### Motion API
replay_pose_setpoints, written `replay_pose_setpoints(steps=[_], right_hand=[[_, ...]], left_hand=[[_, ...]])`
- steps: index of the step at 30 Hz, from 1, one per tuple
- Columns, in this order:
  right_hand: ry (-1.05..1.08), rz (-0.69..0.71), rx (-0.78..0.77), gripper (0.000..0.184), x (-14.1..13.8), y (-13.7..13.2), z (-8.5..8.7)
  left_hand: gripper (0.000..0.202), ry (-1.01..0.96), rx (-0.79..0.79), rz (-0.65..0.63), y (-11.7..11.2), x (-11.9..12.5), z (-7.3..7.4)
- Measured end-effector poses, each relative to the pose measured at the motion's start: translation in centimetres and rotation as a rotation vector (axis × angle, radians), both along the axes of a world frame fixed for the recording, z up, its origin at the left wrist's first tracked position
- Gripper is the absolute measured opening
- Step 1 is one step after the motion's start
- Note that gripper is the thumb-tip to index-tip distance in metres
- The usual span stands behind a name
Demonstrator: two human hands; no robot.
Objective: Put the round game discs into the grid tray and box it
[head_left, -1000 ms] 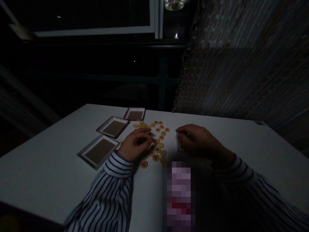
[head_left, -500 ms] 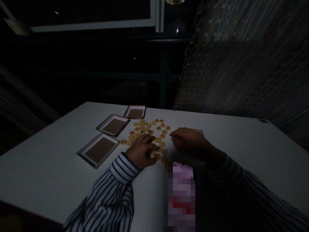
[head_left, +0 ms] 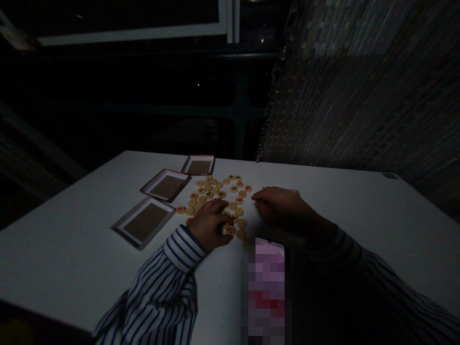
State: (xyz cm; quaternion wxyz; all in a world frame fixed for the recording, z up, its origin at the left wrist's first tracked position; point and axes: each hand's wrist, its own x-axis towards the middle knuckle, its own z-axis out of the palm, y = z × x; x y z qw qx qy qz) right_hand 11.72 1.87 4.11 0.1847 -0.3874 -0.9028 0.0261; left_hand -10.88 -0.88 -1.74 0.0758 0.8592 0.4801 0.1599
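Several round yellow game discs [head_left: 215, 190] with red or black marks lie scattered on a white table [head_left: 72, 258]. My left hand [head_left: 210, 224], in a blue-striped sleeve, rests palm down on the near discs with its fingers curled over them. My right hand [head_left: 280, 207] lies just right of the pile, fingers bent and tips near the discs; something pale and flat [head_left: 293, 191] shows behind it. The light is very dim, so what the fingers hold is unclear.
Three shallow brown-lined box trays sit left of the discs: a near one [head_left: 143, 223], a middle one [head_left: 166, 185], a far one [head_left: 199, 165]. A pink blurred object [head_left: 266, 282] stands at the near edge. A woven blind [head_left: 359, 86] hangs at the right; dark windows behind.
My left hand slid nearer and right onto the closest discs, uncovering discs at the left of the pile. My right hand lowered and shifted slightly left toward the pile.
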Motion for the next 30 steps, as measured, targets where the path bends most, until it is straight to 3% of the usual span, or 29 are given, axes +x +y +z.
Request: replay_pose_setpoints(steps=[18, 30], right_hand=[[-0.029, -0.026, -0.01, 0.025, -0.07, -0.11, 0.19], [-0.054, -0.063, -0.026, 0.027, 0.07, -0.22, 0.83]], left_hand=[[0.024, -0.015, 0.003, -0.021, 0.06, 0.05, -0.06], [0.025, -0.143, 0.092, -0.044, 0.25, 0.22, 0.49]])
